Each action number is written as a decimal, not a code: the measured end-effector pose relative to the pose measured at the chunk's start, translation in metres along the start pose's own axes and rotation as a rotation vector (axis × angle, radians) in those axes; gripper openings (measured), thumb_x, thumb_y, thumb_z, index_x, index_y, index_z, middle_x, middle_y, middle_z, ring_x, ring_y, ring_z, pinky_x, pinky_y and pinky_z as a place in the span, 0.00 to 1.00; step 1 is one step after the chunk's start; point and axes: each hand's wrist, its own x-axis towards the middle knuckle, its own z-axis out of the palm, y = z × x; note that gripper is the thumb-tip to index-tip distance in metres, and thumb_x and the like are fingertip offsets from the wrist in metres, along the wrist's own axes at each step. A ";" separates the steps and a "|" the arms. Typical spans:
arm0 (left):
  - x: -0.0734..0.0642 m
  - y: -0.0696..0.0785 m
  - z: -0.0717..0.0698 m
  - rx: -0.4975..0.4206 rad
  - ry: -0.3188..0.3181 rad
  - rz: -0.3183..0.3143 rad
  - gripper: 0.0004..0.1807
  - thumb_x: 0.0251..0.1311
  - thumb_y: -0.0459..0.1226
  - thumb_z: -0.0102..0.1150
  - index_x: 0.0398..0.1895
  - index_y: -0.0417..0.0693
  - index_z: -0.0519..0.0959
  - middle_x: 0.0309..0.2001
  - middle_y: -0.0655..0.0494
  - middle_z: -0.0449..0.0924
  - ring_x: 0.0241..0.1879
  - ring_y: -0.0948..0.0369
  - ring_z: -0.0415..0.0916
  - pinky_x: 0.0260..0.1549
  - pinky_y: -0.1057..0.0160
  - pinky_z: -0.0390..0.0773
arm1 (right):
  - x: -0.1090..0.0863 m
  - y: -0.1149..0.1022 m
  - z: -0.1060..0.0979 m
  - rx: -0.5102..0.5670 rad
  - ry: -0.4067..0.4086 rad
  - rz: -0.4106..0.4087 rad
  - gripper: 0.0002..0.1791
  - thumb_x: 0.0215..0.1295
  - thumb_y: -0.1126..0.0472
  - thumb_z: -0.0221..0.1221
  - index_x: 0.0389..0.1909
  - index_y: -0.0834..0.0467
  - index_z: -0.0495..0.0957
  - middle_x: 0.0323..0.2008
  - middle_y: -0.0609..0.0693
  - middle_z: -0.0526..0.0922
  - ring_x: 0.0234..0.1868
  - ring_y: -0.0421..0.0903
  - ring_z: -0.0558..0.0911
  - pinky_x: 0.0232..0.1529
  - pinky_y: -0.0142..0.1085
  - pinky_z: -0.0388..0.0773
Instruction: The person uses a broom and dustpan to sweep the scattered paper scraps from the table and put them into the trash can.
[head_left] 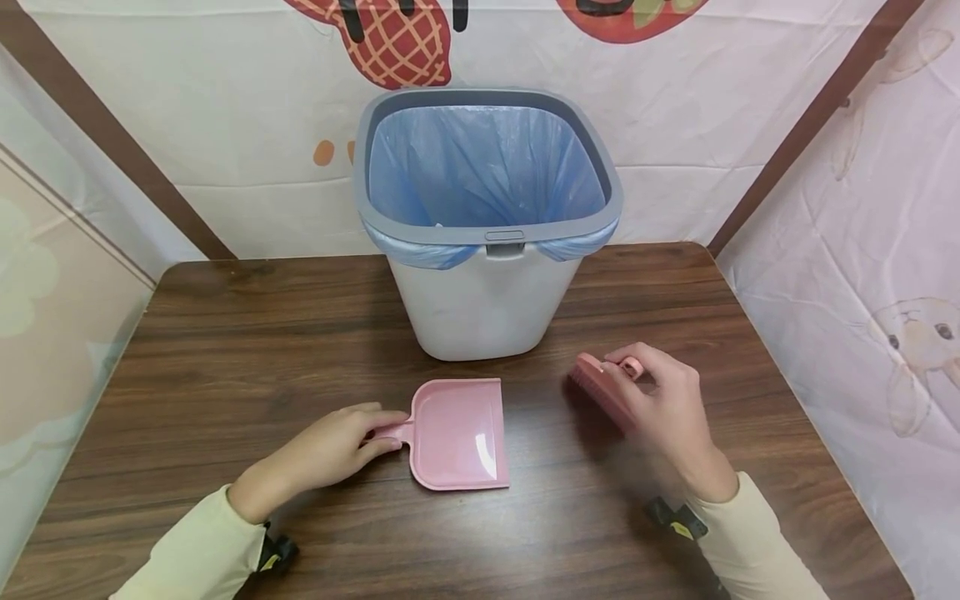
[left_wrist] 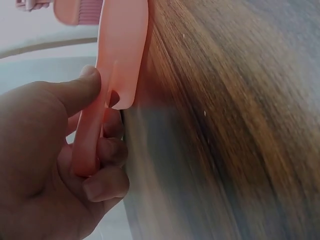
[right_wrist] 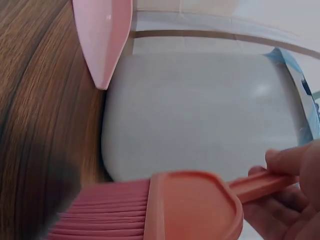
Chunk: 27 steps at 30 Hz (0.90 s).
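Observation:
My left hand (head_left: 341, 446) grips the short handle of a pink dustpan (head_left: 457, 433), thumb on one side and fingers curled round the other in the left wrist view. The dustpan's straight lip faces right, toward the brush. In my right hand (head_left: 667, 400) is a small pink hand brush (head_left: 607, 392), held by its handle. Its bristles (right_wrist: 105, 212) point down at the table in the head view. Between brush and dustpan lies a stretch of tabletop. The right wrist view shows the dustpan (right_wrist: 105, 35) beyond the brush, near the bin.
A light grey bin (head_left: 480, 300) with a darker rim and a blue liner (head_left: 480, 167) stands at the back middle of the brown wooden table (head_left: 262, 350). Printed cloth (head_left: 247, 108) hangs behind and at both sides. Tiny pale specks dot the tabletop in the left wrist view.

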 end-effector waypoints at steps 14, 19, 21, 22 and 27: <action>0.007 0.003 0.002 0.003 -0.038 -0.032 0.19 0.69 0.43 0.63 0.59 0.46 0.83 0.36 0.64 0.78 0.32 0.68 0.71 0.34 0.60 0.77 | -0.003 -0.019 0.035 0.354 -0.180 -0.676 0.12 0.76 0.59 0.57 0.39 0.62 0.84 0.38 0.54 0.87 0.39 0.51 0.87 0.52 0.36 0.83; 0.009 0.004 0.004 0.013 -0.041 -0.036 0.19 0.69 0.44 0.63 0.59 0.46 0.82 0.37 0.64 0.79 0.33 0.67 0.72 0.34 0.59 0.77 | -0.009 -0.025 0.052 0.389 -0.259 -0.827 0.12 0.78 0.61 0.54 0.42 0.63 0.84 0.43 0.57 0.87 0.45 0.52 0.86 0.53 0.40 0.83; 0.009 0.005 0.004 0.016 -0.040 -0.033 0.19 0.69 0.44 0.63 0.59 0.46 0.82 0.37 0.64 0.79 0.33 0.67 0.72 0.34 0.59 0.77 | -0.010 -0.027 0.057 0.404 -0.290 -0.863 0.13 0.78 0.61 0.53 0.43 0.63 0.84 0.44 0.57 0.87 0.47 0.52 0.86 0.55 0.40 0.82; 0.009 0.005 0.004 0.015 -0.041 -0.030 0.19 0.70 0.44 0.63 0.59 0.46 0.82 0.37 0.64 0.79 0.33 0.67 0.71 0.34 0.60 0.77 | -0.010 -0.027 0.059 0.411 -0.303 -0.879 0.13 0.79 0.61 0.52 0.43 0.63 0.84 0.45 0.57 0.87 0.48 0.52 0.86 0.55 0.40 0.82; 0.011 0.006 0.004 0.017 -0.040 -0.026 0.19 0.70 0.44 0.62 0.59 0.47 0.82 0.37 0.65 0.78 0.32 0.68 0.70 0.33 0.61 0.76 | -0.012 -0.023 0.068 0.446 -0.368 -0.919 0.14 0.80 0.61 0.51 0.47 0.63 0.84 0.48 0.58 0.86 0.52 0.52 0.85 0.57 0.40 0.81</action>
